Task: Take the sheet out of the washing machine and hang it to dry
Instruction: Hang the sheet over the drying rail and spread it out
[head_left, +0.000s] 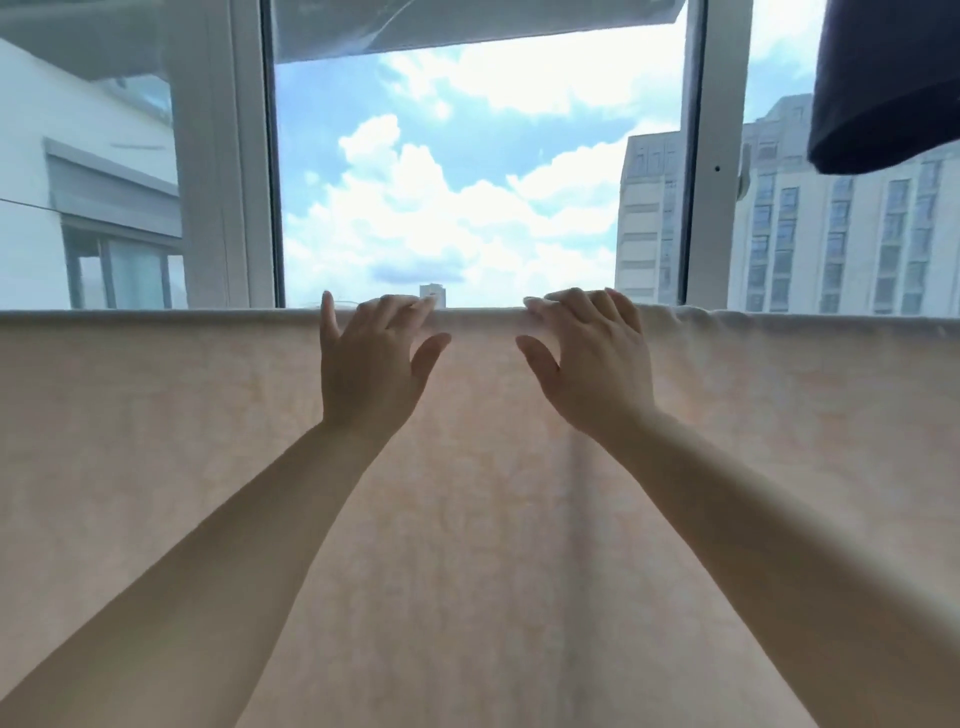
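A pale peach sheet (478, 519) hangs draped over a horizontal line or bar that it hides, its top fold running straight across the view. Both arms reach up to that fold. My left hand (371, 358) lies with spread, straight fingers on the top edge just left of centre. My right hand (592, 353) rests the same way just right of centre, thumb held apart. Neither hand grips the cloth; the fingertips touch the fold. The washing machine is not in view.
Behind the sheet stands a white-framed window (228, 166) with sky and tall buildings (831, 234) outside. A dark garment (883, 88) hangs at the upper right, above the sheet's top edge.
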